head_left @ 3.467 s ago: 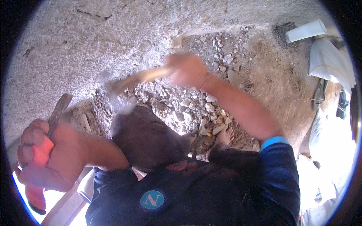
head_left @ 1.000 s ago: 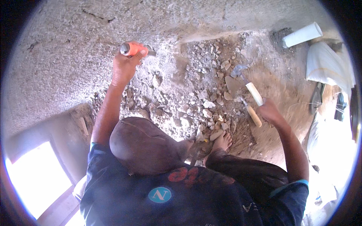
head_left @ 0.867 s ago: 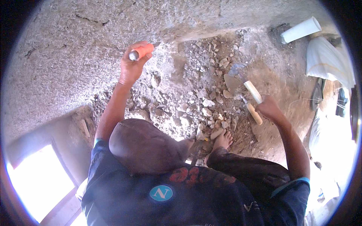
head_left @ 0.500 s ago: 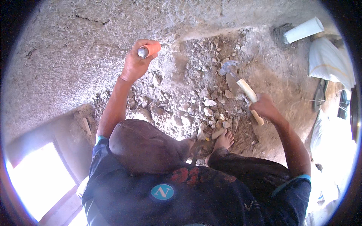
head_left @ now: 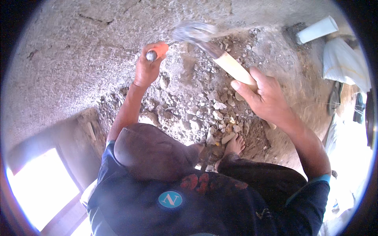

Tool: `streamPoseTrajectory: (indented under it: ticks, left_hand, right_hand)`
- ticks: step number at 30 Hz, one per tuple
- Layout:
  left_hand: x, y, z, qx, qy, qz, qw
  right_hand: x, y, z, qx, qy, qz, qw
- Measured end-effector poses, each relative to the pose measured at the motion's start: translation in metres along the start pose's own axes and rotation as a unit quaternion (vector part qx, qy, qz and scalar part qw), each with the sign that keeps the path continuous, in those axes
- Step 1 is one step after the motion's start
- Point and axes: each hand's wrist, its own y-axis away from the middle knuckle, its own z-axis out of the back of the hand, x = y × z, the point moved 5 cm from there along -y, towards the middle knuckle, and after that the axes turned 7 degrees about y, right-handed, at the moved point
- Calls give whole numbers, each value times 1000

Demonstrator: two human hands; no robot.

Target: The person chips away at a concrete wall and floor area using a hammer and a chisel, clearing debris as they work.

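Note:
My left hand point(head_left: 146, 70) is closed around a chisel point(head_left: 159, 51) with an orange grip and a grey metal butt end. The chisel is held up near the rough wall point(head_left: 90, 51); its tip is hidden. In my right hand point(head_left: 268, 96) is a claw hammer point(head_left: 235, 71), gripped by its pale wooden handle. The hammer's metal head is raised, smeared by motion, and appears just right of the chisel, apart from its butt. Broken stones and rubble point(head_left: 197, 106) lie below both hands.
At the upper right lies a white pipe point(head_left: 318, 30), with a white sack point(head_left: 343, 61) beside it. A dark sandal point(head_left: 334, 96) is below the sack. My bare foot point(head_left: 235, 144) rests at the edge of the rubble. A bright opening point(head_left: 43, 188) shows at lower left.
My right hand has lifted the hammer, and its head has swung up and left from over the rubble toward the chisel. My left hand stays near the same place, chisel slightly shifted.

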Motion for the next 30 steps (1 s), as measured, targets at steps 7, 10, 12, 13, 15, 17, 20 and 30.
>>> streamPoseTrajectory:
  ticks: [7,10,12,13,15,17,20,30]
  left_hand:
    - [13,-7,13,14,-137,79,987]
    - [28,-12,3,37,-234,9,972]
    - [40,-18,-10,59,-287,2,956]
    - [53,-17,-15,89,-323,24,942]
    - [69,-10,-18,110,-332,13,937]
    - [66,-7,-20,107,-315,1,943]
    - [23,6,1,61,-136,108,983]
    - [46,-13,-3,-9,-14,44,999]
  right_hand:
    - [51,-39,-17,-60,19,115,991]
    - [52,-45,-40,-39,78,100,991]
    - [32,-58,-58,14,198,69,978]
    - [32,-62,-62,23,180,68,981]
    - [42,-59,-51,48,128,21,990]
    - [50,-45,-38,4,58,22,998]
    - [68,-36,-20,-42,1,75,996]
    - [-27,-3,25,3,52,-89,995]
